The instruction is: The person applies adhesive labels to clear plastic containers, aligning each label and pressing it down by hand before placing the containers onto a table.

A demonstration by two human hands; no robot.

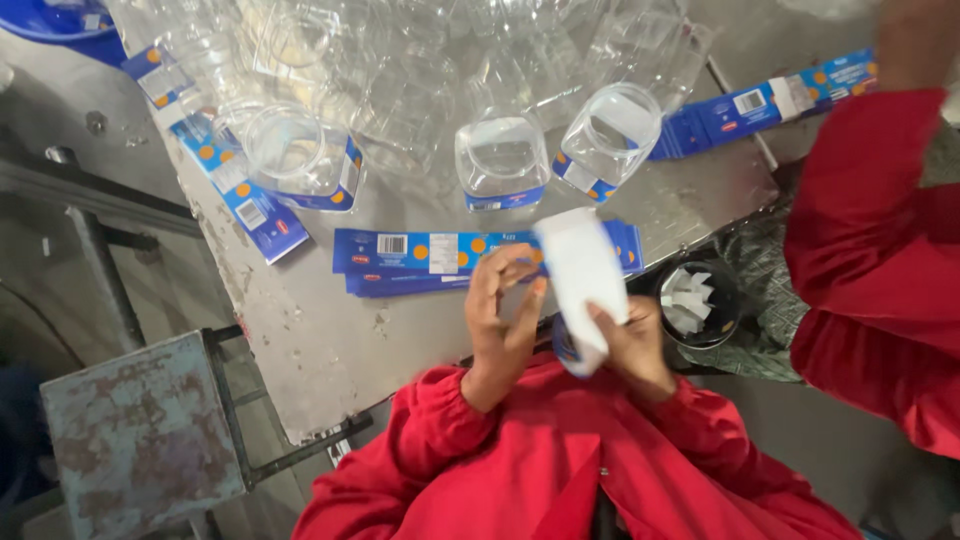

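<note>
1. A label (583, 270) is in both hands above the near table edge, white backing side up, with a blue printed corner showing at its lower end near the chest.
2. The right hand (632, 348) grips its lower end, thumb pressed across the white face and fingers curled behind; those fingers are closed on the strip.
3. The left hand (505, 315) stands just left of it, fingers half bent and loosely spread, tips meeting the label's upper left edge; whether they pinch it or only touch I cannot tell.
4. Just behind the hands lies a stack of labels (440, 257), flat, blue with orange dots and white barcode patches, partly covered by the held strip.
5. Further back stand clear plastic jars: one (501, 162) upright and square-shouldered, one (610, 138) tilted beside it, one (298, 155) to the left, each with a blue band at the base. Behind them is a heap of more clear jars, hard to tell apart.
6. Loose labels (240, 195) trail along the left edge, and another strip (770, 100) lies at the far right.
7. The table (320, 340) is dull grey metal, scratched and flecked.
8. A black bin (697, 303) with white scraps sits just right of the right hand.
9. A co-worker's red sleeve (870, 260) fills the right side.
10. A rusted blue-grey stool (140, 430) stands lower left.
</note>
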